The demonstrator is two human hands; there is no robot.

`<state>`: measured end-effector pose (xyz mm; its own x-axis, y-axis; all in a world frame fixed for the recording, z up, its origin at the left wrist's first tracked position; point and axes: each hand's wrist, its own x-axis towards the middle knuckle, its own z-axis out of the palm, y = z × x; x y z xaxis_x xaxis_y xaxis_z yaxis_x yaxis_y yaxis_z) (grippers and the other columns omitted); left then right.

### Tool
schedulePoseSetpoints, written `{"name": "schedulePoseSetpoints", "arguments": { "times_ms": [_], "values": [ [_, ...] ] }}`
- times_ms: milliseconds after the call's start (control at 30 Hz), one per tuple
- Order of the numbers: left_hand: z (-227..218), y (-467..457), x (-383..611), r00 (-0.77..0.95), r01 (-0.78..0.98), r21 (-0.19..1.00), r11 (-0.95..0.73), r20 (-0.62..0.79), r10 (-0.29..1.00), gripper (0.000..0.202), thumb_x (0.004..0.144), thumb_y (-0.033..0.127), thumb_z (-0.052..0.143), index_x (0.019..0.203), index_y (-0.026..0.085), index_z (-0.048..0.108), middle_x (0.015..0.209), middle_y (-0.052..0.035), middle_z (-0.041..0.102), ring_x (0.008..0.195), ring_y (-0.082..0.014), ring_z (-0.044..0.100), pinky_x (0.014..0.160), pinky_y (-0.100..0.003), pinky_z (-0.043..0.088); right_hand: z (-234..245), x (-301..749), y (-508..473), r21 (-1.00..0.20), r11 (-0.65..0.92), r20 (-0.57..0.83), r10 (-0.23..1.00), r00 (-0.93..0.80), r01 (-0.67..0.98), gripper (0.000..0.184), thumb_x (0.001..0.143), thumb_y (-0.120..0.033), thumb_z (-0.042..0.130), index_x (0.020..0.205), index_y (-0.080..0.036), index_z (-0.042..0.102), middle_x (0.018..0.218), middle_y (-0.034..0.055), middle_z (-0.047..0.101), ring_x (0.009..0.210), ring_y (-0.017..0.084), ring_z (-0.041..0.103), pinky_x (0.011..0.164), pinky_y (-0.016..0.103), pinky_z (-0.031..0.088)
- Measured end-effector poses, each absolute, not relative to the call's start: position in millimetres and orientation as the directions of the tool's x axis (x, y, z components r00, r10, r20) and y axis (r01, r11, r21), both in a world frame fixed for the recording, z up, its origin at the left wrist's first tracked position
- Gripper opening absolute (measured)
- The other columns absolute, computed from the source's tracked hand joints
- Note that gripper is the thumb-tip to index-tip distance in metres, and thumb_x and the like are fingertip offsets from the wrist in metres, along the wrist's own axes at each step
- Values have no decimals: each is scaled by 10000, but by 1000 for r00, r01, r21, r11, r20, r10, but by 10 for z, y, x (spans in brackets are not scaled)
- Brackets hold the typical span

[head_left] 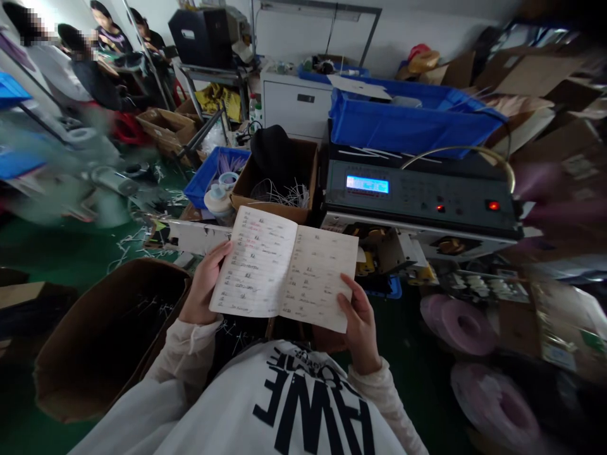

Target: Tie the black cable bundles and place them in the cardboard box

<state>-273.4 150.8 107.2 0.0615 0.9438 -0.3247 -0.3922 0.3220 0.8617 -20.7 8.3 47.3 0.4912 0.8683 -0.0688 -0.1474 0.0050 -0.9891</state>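
Note:
An open notebook (265, 272) with handwritten lines on both pages is held up in front of my body. My left hand (207, 281) grips its left edge, the thumb on the page side and the other fingers mostly hidden behind. At the lower right edge, my right hand (359, 322) pinches the right page between thumb and fingers. Just beyond the notebook stands a grey machine (417, 196) with a lit blue display and red lights. A cardboard box (279, 212) with thin white pieces and a dark item in it sits behind the left page.
A large blue bin (403, 126) rests on top of the machine. To my left stands a big open carton (114, 335). Pink reels (465, 325) lie at the right, near stacked cardboard boxes (535, 76). Several people sit at the far left.

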Motion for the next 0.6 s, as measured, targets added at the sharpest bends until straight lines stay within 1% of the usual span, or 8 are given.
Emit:
{"name": "schedulePoseSetpoints", "arguments": {
  "times_ms": [100,233,433,600],
  "values": [
    [1025,1544,-2754,78,-406,859,313,-309,948,314,716,347,721,970,163,700,896,-30,705,829,-201,635,714,-269,500,495,-205,87,-993,-4,-61,865,499,-115,440,815,-387,646,1236,-278,581,1291,62,575,1193,288,519,976,459,455],
    [944,1593,-2756,64,-414,870,268,-266,962,243,695,318,734,871,150,720,842,-24,714,802,-188,637,726,-265,490,554,-209,93,-997,-16,-55,847,529,-77,455,806,-369,660,1241,-263,581,1288,72,577,1190,292,521,970,449,450],
    [837,1602,-2728,69,-474,833,285,-287,955,243,702,315,723,874,145,722,856,-38,721,856,-213,644,795,-304,493,625,-201,80,-998,-21,-52,847,528,-64,461,801,-342,665,1247,-263,580,1309,69,566,1220,293,501,1009,463,412],
    [820,1567,-2675,115,-509,806,302,-285,952,216,708,311,719,855,153,724,862,-37,727,904,-221,646,844,-316,483,660,-136,60,-997,-47,-71,848,525,-59,479,798,-339,668,1262,-270,570,1329,67,552,1247,309,477,1036,500,375]
  ]
}}
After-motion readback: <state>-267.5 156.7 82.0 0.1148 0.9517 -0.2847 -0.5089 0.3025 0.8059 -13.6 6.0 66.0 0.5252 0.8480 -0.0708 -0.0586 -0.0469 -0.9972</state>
